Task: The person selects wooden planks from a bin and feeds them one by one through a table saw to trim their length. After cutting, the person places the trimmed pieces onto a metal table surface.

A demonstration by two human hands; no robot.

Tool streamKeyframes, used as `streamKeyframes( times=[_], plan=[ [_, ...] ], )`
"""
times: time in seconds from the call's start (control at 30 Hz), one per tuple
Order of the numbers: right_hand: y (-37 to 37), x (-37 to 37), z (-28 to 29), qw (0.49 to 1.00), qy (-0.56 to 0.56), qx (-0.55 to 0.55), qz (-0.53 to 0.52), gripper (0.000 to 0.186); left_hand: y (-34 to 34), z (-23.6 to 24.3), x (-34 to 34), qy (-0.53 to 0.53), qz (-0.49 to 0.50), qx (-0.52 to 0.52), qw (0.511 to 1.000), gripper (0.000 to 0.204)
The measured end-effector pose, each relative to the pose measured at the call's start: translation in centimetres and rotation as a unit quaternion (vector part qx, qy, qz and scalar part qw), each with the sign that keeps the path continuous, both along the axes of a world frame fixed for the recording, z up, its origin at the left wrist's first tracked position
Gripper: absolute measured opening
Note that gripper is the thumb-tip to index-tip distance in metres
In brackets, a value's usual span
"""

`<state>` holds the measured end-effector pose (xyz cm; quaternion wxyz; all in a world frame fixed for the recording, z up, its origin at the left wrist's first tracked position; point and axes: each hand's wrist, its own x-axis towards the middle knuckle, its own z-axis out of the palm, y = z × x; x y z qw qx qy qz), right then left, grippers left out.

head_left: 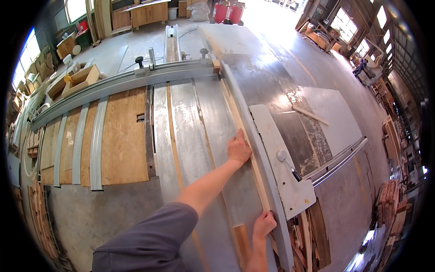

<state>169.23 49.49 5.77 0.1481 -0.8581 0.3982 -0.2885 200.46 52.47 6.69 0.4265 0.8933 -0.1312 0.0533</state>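
A long, narrow wooden strip lies on the grey metal saw table, along the side of a long metal fence. Partway along it, my left hand presses on the strip, index finger pointing forward and the other fingers bent. Closer to me, my right hand grips the strip's near end beside the fence, its fingers partly hidden. A short wooden piece lies on the table just left of my right forearm.
A metal crossbar spans the far left over a slatted wooden side table. Right of the fence sit a white plate with a black-handled lever and a loose thin stick. Wood offcuts stand below on the right.
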Motion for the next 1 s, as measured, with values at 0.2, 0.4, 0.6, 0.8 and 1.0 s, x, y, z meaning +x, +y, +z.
streamKeyframes(
  times=[0.2,0.4,0.6,0.8,1.0],
  plan=[
    [0.2,1.9,0.3,1.0,0.015,0.007,0.004,0.015,-0.2,-0.7,0.4,-0.017,0.012,0.006,1.0,0.061],
    [0.1,3.2,0.1,1.0,0.01,0.014,0.011,0.017,-0.2,-0.9,0.4,-0.02,0.019,0.001,1.0,0.061],
    [-0.2,4.5,-0.6,1.0,0.007,0.004,0.016,0.017,-0.3,-0.9,0.3,-0.022,0.018,-0.008,1.0,0.058],
    [0.0,5.8,-0.4,1.0,-0.003,0.004,0.012,0.018,-0.3,-1.5,0.5,-0.033,0.019,-0.005,0.999,0.056],
    [-0.2,5.9,-1.0,0.999,0.028,0.001,0.016,0.019,-0.3,-1.7,1.0,-0.051,0.024,-0.004,0.998,0.055]
  ],
)
